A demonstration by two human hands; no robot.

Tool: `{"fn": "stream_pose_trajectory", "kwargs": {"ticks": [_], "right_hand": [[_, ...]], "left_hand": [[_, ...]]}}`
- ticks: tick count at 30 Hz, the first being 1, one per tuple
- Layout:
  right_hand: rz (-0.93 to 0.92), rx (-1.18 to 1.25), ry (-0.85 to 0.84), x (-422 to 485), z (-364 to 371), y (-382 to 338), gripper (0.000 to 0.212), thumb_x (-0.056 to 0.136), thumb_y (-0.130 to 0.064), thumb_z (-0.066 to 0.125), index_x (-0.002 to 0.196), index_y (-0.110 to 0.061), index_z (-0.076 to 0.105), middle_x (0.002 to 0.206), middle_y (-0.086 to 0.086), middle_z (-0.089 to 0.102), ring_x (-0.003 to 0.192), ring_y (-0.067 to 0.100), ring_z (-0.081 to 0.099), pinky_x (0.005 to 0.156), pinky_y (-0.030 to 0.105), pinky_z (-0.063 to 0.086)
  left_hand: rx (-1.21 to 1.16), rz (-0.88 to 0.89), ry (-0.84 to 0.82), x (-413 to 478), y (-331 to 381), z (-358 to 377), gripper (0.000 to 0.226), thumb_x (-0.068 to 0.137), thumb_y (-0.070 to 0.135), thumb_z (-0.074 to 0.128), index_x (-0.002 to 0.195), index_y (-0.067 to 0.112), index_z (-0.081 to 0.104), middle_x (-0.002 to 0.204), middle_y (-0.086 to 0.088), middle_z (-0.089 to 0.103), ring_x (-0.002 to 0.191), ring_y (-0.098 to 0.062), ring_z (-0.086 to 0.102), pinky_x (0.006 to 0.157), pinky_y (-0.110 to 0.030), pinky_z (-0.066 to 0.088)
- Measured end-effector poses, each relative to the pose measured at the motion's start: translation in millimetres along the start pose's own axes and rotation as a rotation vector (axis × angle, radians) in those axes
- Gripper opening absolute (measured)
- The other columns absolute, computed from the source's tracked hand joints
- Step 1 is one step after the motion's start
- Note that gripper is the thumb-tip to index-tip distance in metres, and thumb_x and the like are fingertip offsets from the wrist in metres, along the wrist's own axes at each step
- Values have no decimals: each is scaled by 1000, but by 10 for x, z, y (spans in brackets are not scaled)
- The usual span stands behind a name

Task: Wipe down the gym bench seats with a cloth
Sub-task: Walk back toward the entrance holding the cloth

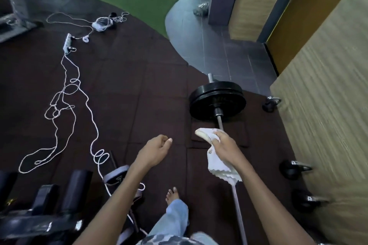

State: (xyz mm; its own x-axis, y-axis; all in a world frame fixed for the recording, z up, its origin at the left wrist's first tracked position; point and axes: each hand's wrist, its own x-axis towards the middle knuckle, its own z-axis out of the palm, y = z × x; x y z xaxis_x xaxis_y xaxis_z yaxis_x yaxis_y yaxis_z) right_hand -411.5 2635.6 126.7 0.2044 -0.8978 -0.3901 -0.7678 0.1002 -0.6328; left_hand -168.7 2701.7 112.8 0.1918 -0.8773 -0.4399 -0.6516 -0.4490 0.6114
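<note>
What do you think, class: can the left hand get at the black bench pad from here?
Probably yes: the left hand holds nothing, and nothing stands between it and the bench pad. The cloth, though, is in the right hand.

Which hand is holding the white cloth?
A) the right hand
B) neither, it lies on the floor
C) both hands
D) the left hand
A: the right hand grips the white cloth, while the left hand holds nothing.

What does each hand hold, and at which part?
The right hand grips the white cloth at its middle; the left hand holds nothing.
</note>
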Motion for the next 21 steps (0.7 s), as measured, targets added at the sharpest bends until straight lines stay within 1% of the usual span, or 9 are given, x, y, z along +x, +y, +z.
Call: {"fn": "stream_pose_trajectory", "kwargs": {"ticks": [3,4,7,9,11,14,16,19,21], "right_hand": [[-17,-59,-19,720,-184,-378,40,96,-31,39,131,-21,54,133,3,58,123,25,51,111,44,32],[-22,-50,-35,926,-228,-493,41,95,-33,38,132,-23,53,131,3,59,119,25,53,110,45,33],[-58,17,-65,1557,-406,-889,40,94,-28,39,132,-21,52,130,-2,57,113,21,56,100,41,43],[-100,37,-75,2037,-515,-1147,39,94,-24,39,130,-20,54,131,-7,54,114,16,54,98,38,44],[-130,36,-81,2585,-605,-1368,39,93,-24,39,129,-21,55,130,-10,54,112,12,53,94,34,44],[-149,5,-77,3523,-726,-1681,41,91,-24,39,129,-23,54,132,-7,55,113,16,54,98,39,44],[-159,-7,-64,4192,-795,-1858,42,92,-23,39,131,-22,53,136,-6,52,120,19,52,103,43,41],[-134,-30,-75,5153,-961,-2140,42,92,-25,38,132,-21,53,143,-3,48,126,24,48,106,46,38],[-139,-64,-112,5759,-1101,-2302,43,88,-31,36,124,-21,57,139,-4,51,124,24,50,103,46,40]], "left_hand": [[83,-5,-9,555,169,-392,45,96,49,42,123,16,56,116,-2,64,112,-21,57,95,-38,46],[106,-17,-17,734,208,-520,46,96,49,40,124,16,55,118,-1,63,113,-20,57,95,-38,46],[148,-25,-29,1363,321,-920,54,95,54,37,133,17,48,130,-2,56,120,-20,52,100,-40,43],[162,-22,-42,1846,418,-1198,61,94,57,36,139,17,43,136,-3,51,126,-21,48,103,-42,40],[172,-1,-30,2383,535,-1475,62,94,58,37,139,16,43,137,-5,50,127,-22,47,104,-42,39],[189,14,6,3274,736,-1878,62,93,58,38,138,16,44,137,-5,50,126,-22,48,104,-43,39],[203,7,24,3895,864,-2113,62,94,58,37,138,16,44,137,-3,51,126,-21,48,104,-43,40],[178,-47,-19,4758,1120,-2459,62,93,59,38,137,16,45,137,-2,51,125,-20,50,104,-42,40],[177,-59,-45,5327,1314,-2694,62,93,58,38,138,16,45,138,-3,51,125,-20,50,105,-41,40]]}}
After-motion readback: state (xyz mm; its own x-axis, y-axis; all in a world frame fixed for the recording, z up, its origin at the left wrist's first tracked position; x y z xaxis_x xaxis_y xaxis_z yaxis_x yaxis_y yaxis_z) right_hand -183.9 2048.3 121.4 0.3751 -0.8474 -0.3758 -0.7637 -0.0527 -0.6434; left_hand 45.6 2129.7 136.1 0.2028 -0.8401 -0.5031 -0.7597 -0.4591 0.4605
